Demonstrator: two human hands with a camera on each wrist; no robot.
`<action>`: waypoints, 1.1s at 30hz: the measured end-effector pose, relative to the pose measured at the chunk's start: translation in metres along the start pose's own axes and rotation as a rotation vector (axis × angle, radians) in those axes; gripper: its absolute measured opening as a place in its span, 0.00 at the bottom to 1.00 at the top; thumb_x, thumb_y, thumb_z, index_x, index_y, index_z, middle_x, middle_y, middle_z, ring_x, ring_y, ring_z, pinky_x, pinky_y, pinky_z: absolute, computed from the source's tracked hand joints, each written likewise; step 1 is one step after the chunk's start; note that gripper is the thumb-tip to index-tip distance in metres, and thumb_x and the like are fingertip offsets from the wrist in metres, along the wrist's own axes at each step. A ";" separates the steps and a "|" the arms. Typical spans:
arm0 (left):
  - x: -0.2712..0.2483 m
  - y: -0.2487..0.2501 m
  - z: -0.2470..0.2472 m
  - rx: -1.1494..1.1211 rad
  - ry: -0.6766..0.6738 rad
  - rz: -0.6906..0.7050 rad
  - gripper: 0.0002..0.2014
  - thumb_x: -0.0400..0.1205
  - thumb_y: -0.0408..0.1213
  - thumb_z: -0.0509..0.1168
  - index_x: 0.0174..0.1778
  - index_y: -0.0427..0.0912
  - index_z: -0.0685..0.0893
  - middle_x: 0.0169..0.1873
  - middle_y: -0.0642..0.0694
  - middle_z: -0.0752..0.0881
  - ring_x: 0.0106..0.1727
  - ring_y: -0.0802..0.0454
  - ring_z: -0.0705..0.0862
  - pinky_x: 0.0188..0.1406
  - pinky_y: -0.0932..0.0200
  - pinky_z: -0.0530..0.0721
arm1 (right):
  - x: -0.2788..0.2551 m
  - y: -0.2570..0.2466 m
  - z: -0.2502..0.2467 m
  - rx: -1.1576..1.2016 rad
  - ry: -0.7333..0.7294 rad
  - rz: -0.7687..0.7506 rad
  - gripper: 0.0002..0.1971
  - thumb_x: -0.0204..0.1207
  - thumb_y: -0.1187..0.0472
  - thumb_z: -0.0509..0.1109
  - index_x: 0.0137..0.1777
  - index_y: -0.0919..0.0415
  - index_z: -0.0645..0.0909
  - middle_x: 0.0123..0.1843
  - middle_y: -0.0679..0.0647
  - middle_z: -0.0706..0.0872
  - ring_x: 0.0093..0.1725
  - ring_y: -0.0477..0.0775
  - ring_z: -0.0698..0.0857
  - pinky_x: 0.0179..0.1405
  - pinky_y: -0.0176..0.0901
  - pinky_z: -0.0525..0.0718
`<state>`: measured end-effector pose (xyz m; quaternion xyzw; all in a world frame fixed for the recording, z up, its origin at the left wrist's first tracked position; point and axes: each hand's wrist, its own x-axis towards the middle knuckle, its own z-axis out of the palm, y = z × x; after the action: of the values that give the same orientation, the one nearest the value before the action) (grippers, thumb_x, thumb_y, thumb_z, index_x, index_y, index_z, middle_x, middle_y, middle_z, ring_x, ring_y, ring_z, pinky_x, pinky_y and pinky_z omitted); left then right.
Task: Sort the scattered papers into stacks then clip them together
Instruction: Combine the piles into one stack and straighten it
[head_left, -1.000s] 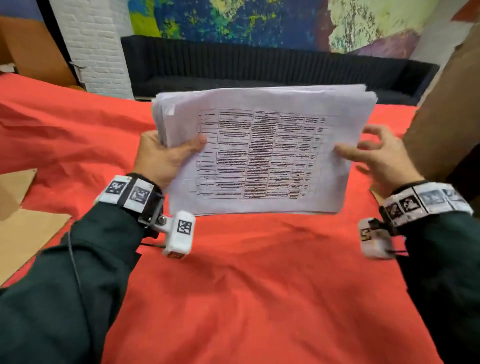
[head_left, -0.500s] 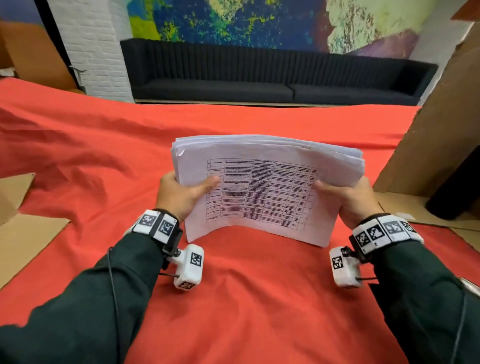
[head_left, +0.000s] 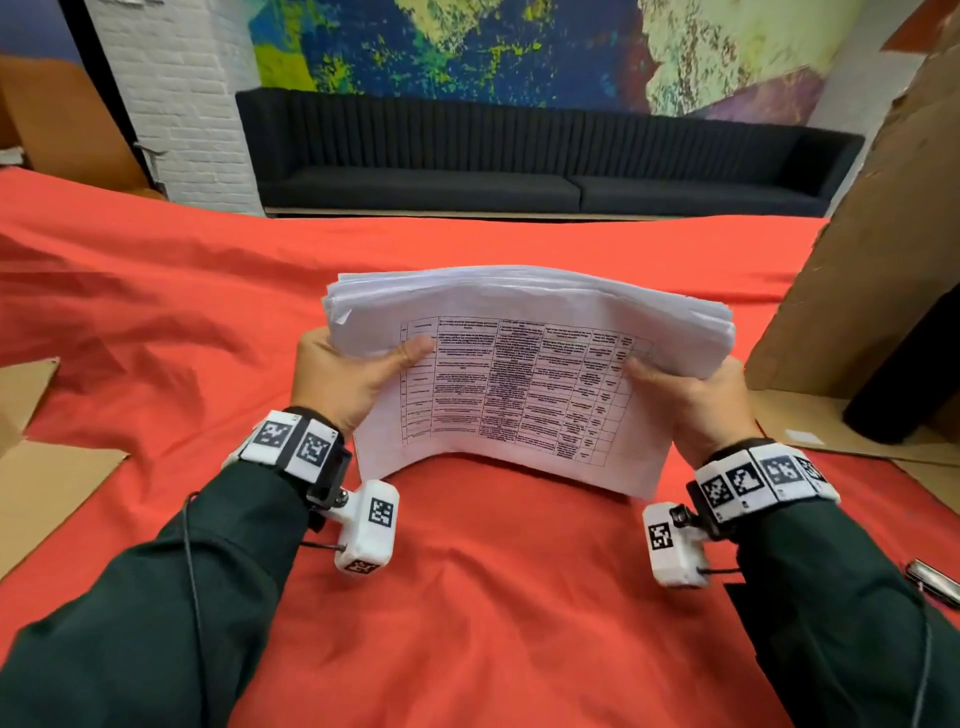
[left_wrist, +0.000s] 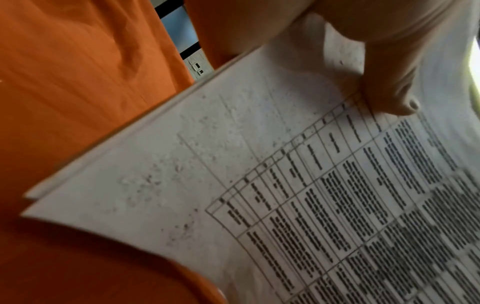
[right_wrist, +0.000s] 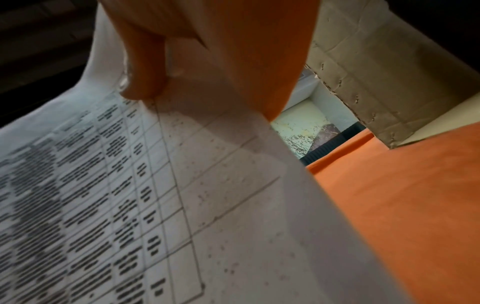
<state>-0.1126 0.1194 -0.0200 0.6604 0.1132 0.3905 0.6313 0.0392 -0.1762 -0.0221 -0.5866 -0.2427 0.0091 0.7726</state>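
One thick stack of papers (head_left: 524, 374) is being held over the red cloth (head_left: 467, 597), so the gathering part seems mostly done, and I am seeing no loose sheets on the cloth in the head view. At the left, the left hand (head_left: 345, 376) is gripping the left edge of the stack, with its thumb (left_wrist: 389, 90) pressing on the printed table of the top sheet. In the middle, the lower edge of the stack is standing on the cloth and the sheets are bending a little; the upper edges are not yet even, so the squaring is probably still going on. At the right, the right hand (head_left: 693, 402) is gripping the right edge in the same way, thumb (right_wrist: 145, 67) on top. What is remaining, in my judgement, is the clipping. A small metal object (head_left: 932, 581) is lying at the far right, near the right sleeve, but I cannot tell if it is a clip.
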 end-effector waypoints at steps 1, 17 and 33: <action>0.000 0.001 0.000 -0.005 -0.014 0.009 0.14 0.63 0.38 0.87 0.42 0.45 0.94 0.44 0.49 0.96 0.46 0.52 0.94 0.49 0.54 0.92 | -0.001 -0.003 -0.002 -0.012 -0.005 -0.004 0.21 0.52 0.57 0.90 0.47 0.61 0.92 0.48 0.54 0.95 0.47 0.52 0.92 0.49 0.48 0.92; 0.027 0.033 0.012 0.093 0.335 -0.055 0.16 0.71 0.49 0.63 0.33 0.43 0.92 0.32 0.49 0.88 0.37 0.52 0.82 0.40 0.55 0.78 | -0.006 -0.072 0.012 -1.316 -0.090 -0.357 0.30 0.78 0.47 0.70 0.82 0.47 0.75 0.74 0.51 0.84 0.70 0.63 0.82 0.70 0.63 0.80; 0.012 0.005 0.009 -0.054 0.058 0.025 0.19 0.59 0.42 0.87 0.42 0.42 0.93 0.40 0.51 0.96 0.40 0.57 0.93 0.42 0.62 0.90 | 0.013 -0.102 0.058 -1.896 -0.481 -0.230 0.36 0.78 0.51 0.65 0.85 0.52 0.56 0.83 0.55 0.68 0.79 0.67 0.73 0.79 0.67 0.69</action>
<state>-0.1000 0.1192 -0.0095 0.6329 0.1128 0.4201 0.6405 0.0003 -0.1515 0.0864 -0.9186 -0.3558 -0.1452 -0.0918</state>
